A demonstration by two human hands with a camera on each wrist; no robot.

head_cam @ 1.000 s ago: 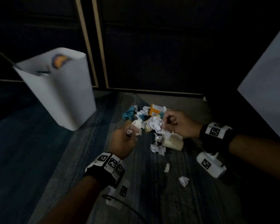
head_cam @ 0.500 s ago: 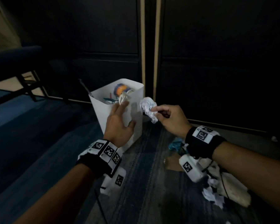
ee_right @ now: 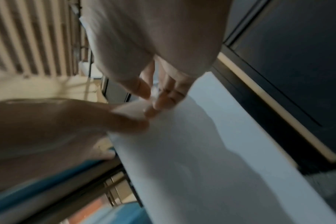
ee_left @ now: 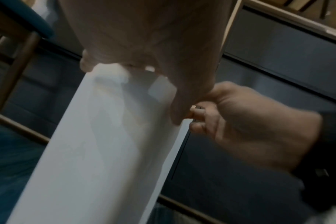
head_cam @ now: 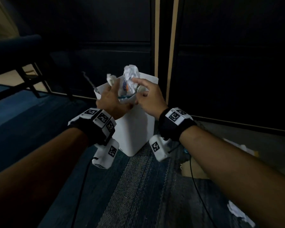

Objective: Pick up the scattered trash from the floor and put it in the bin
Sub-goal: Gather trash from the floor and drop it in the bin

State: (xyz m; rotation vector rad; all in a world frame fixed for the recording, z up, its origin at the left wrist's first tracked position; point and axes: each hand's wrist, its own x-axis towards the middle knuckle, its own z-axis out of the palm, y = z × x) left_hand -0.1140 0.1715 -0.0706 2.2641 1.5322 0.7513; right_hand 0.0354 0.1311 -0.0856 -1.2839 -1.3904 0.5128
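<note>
1. From the head view, both hands are up over the open top of the white bin (head_cam: pixel 135 129), which stands on the striped carpet (head_cam: pixel 138 186) in front of dark cupboard doors (head_cam: pixel 229 63).
2. The left hand (head_cam: pixel 111 100) has its fingers spread and straight. A small paper ball (head_cam: pixel 111 79) sits right at its fingertips, above the rim of the bin. I cannot tell if the fingers touch it.
3. The right hand (head_cam: pixel 149 97) has its pointing finger stretched out and the other fingers loosely bent. A bigger paper ball (head_cam: pixel 131 73) is just at that fingertip, also above the bin. The hand is not wrapped around it.
4. Only the head view looks into the bin. There you can see some trash with blue and orange on it (head_cam: pixel 125 86).
5. Only the head view shows the floor to the right. More white paper scraps (head_cam: pixel 237 211) and a brown flat piece (head_cam: pixel 194 170) lie there, well apart from the bin.
6. The left wrist view is blurry. It shows the bin's white side from low down, with a white lump of paper at the fingertips near the rim.
7. That view also shows the right hand from the side, next to the bin's edge, with its lower fingers bent.
8. The right wrist view is blurry too. It shows the thumb and fingers close together with a bit of white between them, and the other hand just beside them at the rim.
</note>
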